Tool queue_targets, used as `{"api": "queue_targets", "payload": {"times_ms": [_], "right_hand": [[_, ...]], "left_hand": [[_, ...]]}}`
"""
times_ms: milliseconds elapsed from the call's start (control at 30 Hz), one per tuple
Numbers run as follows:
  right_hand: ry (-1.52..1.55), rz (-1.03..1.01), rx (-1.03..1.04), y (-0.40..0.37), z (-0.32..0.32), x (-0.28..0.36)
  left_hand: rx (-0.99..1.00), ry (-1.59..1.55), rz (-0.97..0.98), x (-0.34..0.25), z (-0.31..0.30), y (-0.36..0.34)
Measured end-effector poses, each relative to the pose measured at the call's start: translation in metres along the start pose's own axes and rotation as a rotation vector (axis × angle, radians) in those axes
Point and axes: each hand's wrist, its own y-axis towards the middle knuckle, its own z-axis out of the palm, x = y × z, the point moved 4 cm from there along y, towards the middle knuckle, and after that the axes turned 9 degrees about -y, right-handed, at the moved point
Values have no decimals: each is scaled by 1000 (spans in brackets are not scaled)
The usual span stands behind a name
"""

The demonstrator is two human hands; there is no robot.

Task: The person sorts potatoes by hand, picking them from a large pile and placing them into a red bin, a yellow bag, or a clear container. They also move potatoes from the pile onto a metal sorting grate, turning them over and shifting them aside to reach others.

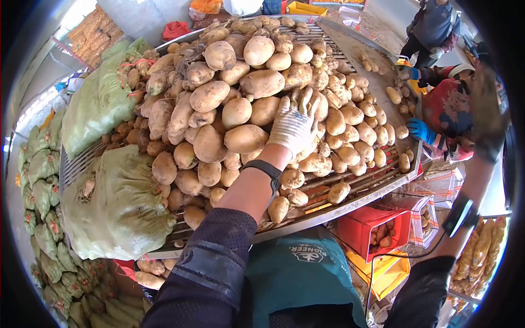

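My left hand (296, 123), in a pale, soiled work glove, lies on the heap of potatoes (210, 144) with its fingers spread. Its fingertips touch potatoes near the middle of the heap; nothing is gripped. My right hand (489, 109) is raised at the far right edge of the view, dark and smeared, so its fingers cannot be made out. The heap rests on a slatted metal sorting table (377, 170). At the table's left end, green mesh sacks (112, 205) lie with potatoes spilling from their mouths.
A co-worker's blue-gloved hand (420, 131) is at the table's right edge. Another person (435, 27) stands farther back. Below the near edge are a red crate (355, 227) with potatoes and a yellow crate (388, 273). Many filled sacks (46, 191) are stacked at left.
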Motion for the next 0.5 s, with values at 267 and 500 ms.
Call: {"api": "queue_targets", "payload": {"times_ms": [267,500], "right_hand": [[-356,290,333,-63,76,-101],[-1415,-58,916,-223,95,-225]], "left_hand": [[44,-53,-35,-2,-7,4],[94,-27,-53,-2,-3,5]]}}
